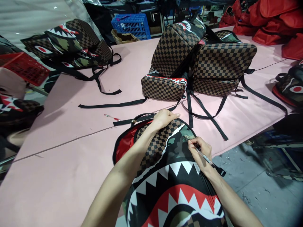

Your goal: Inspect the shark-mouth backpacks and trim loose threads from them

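A backpack with brown checks, camouflage and a red-and-white shark mouth lies in front of me, its top pointing away. On its left side an opening shows red lining. My left hand is closed over the top edge, fingers partly hidden behind it. My right hand is closed around a clear-barrelled pen, which slants back over the hand. Its fingertips are at the camouflage panel on the upper right, beside a small pale patch that I cannot make out.
Two checked backpacks stand farther back on the pink table, straps trailing. Another backpack lies at the back left. A red-tipped pen lies beyond my backpack. Red bags are piled at the back right; a blue crate stands behind.
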`<state>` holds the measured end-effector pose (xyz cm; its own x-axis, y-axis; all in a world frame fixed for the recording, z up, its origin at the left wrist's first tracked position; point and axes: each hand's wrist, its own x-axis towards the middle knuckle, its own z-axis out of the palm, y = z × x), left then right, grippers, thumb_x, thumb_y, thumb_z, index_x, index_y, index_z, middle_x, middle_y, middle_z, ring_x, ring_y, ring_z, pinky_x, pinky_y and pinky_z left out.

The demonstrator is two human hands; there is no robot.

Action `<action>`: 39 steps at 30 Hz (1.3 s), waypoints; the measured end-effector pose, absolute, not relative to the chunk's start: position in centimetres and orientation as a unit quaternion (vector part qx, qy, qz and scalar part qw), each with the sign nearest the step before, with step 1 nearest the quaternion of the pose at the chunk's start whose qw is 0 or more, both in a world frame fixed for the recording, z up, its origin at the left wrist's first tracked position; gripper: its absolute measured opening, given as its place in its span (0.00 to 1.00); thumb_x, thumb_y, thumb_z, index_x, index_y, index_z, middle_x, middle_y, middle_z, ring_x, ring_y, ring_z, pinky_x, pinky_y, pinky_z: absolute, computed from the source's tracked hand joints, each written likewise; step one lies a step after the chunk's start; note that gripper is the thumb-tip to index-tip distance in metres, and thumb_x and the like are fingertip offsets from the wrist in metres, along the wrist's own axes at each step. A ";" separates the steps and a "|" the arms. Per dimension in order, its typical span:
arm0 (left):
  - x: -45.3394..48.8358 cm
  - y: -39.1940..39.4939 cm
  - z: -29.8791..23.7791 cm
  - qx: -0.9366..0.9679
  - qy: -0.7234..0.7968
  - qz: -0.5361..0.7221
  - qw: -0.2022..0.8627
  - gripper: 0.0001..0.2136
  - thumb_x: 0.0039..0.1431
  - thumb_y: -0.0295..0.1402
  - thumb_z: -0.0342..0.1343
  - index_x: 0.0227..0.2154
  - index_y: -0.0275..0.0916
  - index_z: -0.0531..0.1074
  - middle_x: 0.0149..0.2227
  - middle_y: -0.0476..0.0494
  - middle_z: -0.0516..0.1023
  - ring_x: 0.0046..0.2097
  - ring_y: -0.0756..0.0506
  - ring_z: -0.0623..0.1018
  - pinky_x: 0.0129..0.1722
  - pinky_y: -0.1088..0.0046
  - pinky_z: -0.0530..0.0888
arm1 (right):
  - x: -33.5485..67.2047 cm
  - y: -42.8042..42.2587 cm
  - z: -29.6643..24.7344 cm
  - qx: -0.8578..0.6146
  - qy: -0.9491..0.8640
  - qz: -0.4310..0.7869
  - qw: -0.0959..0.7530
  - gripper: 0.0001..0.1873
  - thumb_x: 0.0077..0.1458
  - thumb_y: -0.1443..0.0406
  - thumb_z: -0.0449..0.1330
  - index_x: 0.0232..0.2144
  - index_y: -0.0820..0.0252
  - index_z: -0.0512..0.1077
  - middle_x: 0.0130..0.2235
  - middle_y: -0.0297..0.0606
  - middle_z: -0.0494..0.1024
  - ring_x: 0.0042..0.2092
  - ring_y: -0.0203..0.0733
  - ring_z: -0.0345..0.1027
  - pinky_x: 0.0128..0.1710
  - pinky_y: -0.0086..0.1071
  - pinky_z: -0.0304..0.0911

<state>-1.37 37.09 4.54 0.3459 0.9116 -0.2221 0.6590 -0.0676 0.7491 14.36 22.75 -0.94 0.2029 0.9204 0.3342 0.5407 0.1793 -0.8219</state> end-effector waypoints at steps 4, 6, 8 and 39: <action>-1.3 37.5 4.5 0.727 0.553 0.149 0.378 0.25 0.52 0.52 0.49 0.12 0.40 0.52 0.15 0.53 0.51 0.21 0.51 0.59 0.24 0.73 0.55 | 14.6 22.6 -0.7 -0.587 -0.595 0.211 0.507 0.07 0.54 0.66 0.56 0.25 0.59 0.69 0.22 0.30 0.70 0.22 0.31 0.62 0.22 0.25 0.58; -1.6 37.0 4.7 0.743 0.547 0.201 0.328 0.20 0.54 0.47 0.50 0.15 0.39 0.62 0.19 0.51 0.62 0.28 0.48 0.67 0.31 0.73 0.62 | 14.9 22.1 -0.2 -0.541 -0.613 0.187 0.544 0.03 0.54 0.67 0.58 0.28 0.58 0.69 0.25 0.31 0.72 0.25 0.33 0.65 0.24 0.26 0.61; -2.3 35.2 5.3 0.745 0.546 0.288 0.252 0.13 0.55 0.42 0.51 0.25 0.38 0.71 0.29 0.46 0.72 0.38 0.45 0.71 0.42 0.70 0.64 | 15.4 21.2 0.5 -0.487 -0.653 0.145 0.561 0.03 0.52 0.70 0.60 0.32 0.58 0.71 0.30 0.35 0.73 0.31 0.36 0.69 0.28 0.28 0.64; -28.5 23.9 -3.1 0.487 0.871 0.023 0.066 0.15 0.57 0.44 0.42 0.39 0.44 0.69 0.39 0.43 0.76 0.37 0.39 0.75 0.27 0.73 0.63 | 20.2 17.4 0.0 -0.662 -0.561 0.190 0.461 0.12 0.55 0.62 0.55 0.37 0.63 0.74 0.31 0.39 0.76 0.29 0.39 0.68 0.27 0.30 0.65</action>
<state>-28.49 23.91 -3.05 -0.5172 0.8509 -0.0923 0.8447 0.5249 0.1045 20.19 17.38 -0.04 0.2996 0.9164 0.2656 0.5671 0.0528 -0.8219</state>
